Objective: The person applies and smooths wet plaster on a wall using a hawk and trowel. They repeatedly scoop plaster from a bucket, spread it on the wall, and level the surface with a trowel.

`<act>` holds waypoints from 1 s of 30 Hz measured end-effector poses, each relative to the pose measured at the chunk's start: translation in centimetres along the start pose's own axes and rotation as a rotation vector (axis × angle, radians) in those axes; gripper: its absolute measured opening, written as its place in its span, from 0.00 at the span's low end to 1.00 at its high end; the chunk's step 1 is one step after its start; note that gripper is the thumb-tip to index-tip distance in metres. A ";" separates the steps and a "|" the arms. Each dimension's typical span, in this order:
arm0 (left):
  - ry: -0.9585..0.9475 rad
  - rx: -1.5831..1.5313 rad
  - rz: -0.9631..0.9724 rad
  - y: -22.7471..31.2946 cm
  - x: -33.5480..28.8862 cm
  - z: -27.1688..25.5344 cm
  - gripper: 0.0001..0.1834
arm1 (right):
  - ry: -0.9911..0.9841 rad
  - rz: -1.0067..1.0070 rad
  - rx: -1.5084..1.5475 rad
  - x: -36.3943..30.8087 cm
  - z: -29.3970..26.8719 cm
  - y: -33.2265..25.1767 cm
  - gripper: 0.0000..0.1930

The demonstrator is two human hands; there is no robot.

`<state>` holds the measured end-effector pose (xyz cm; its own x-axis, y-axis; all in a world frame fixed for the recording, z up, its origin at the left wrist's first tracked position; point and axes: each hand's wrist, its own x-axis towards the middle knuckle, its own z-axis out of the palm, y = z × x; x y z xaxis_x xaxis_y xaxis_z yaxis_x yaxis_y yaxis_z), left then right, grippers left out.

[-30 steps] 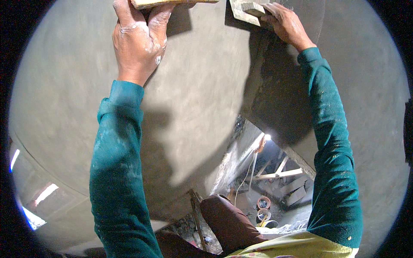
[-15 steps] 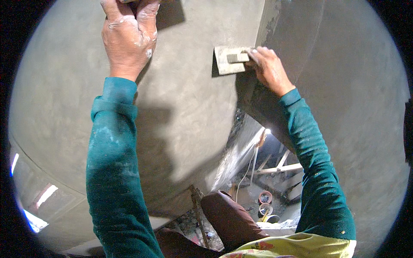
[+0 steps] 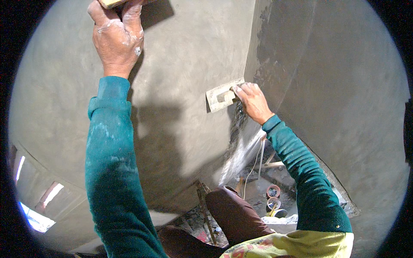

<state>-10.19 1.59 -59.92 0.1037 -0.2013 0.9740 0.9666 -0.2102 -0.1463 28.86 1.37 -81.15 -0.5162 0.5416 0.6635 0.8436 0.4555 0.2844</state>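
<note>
My right hand (image 3: 254,101) is closed round the handle of a pale rectangular plastering trowel (image 3: 214,95). The trowel lies against the smooth grey plastered wall (image 3: 189,60), tilted, with its right end close to the inner corner where a darker wall (image 3: 327,86) meets it. Up at the top left, my left hand (image 3: 118,41) is raised with its fingers closed on a wooden board (image 3: 112,2). Only the board's lower yellowish edge shows; the rest is cut off by the frame. It casts a dark shadow on the plaster beside my hand.
Below the trowel, the corner ends in a rough broken edge (image 3: 236,124). Farther down, several buckets (image 3: 274,191), a hanging cable (image 3: 254,167) and rubble lie on the floor. My bent knee (image 3: 228,210) is at the bottom, beside a thin upright stick (image 3: 205,210).
My right hand has drawn the trowel down the wall near the corner and tilted it. My left hand appears slightly farther left, with more of the board's edge showing.
</note>
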 end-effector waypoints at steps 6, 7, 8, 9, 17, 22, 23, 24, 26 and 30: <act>0.046 -0.262 -0.074 3.7 1.8 -2.1 0.32 | -0.288 -0.036 0.101 -6.4 5.7 -1.3 0.27; 0.027 -0.308 -0.112 4.1 2.0 -2.4 0.30 | -0.365 -0.039 0.116 -7.5 6.2 -1.9 0.28; 0.024 -0.322 -0.124 4.1 1.7 -2.4 0.29 | -0.351 0.006 0.188 -8.7 6.2 -3.0 0.29; 0.021 -0.328 -0.125 4.3 1.4 -2.2 0.27 | -0.344 0.059 0.253 -10.3 6.1 -3.6 0.31; -0.161 -0.395 -0.151 3.2 1.7 -4.7 0.23 | 0.074 0.403 0.995 -10.3 1.6 -6.4 0.20; -0.222 -0.340 -0.180 5.7 -2.3 -10.5 0.23 | 0.056 0.561 1.687 -7.2 -4.2 -6.3 0.20; -0.265 -0.429 -0.247 6.7 -3.5 -12.3 0.23 | 0.136 0.561 1.793 -6.5 -4.6 -6.4 0.21; -0.330 -0.577 -0.422 8.5 -3.9 -14.6 0.24 | 0.133 0.572 1.903 -6.3 -4.0 -6.0 0.23; -0.347 -0.504 -0.404 9.5 -7.2 -17.7 0.24 | 0.191 0.540 2.045 -5.2 -5.0 -6.8 0.23; -0.462 -0.495 -0.682 13.2 -12.5 -22.6 0.22 | 0.167 0.573 2.201 -3.5 -7.7 -8.1 0.23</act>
<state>-4.06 -20.28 -77.94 -0.2598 0.4885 0.8330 0.6558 -0.5440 0.5235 24.99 -9.68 -80.44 -0.2492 0.8641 0.4372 -0.6169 0.2064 -0.7595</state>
